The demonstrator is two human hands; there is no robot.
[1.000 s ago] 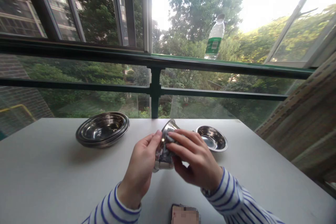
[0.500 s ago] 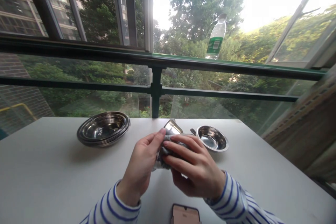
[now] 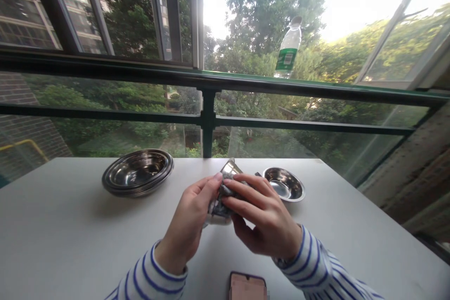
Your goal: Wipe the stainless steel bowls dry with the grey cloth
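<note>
Over the middle of the white table [image 3: 77,239], my left hand [image 3: 191,220] grips a small shiny stainless steel bowl [image 3: 230,166] by its side, thumb on the rim. The bowl is tilted, its inside turned towards my right hand. With fingers bent, my right hand [image 3: 262,213] presses a crumpled grey cloth [image 3: 228,190] against the inside of the bowl. Most of the cloth and the middle of the bowl are hidden behind the fingers.
A stack of steel bowls [image 3: 137,176] stands left. Another small steel bowl [image 3: 285,183] sits right, beyond my right hand. A phone [image 3: 248,287] lies near the front edge. A plastic bottle [image 3: 288,51] stands on the green railing [image 3: 309,87] behind the table.
My right hand has shifted slightly upward with the cloth across the bowl, uncovering more of the bowl's lower part. My left hand keeps its hold.
</note>
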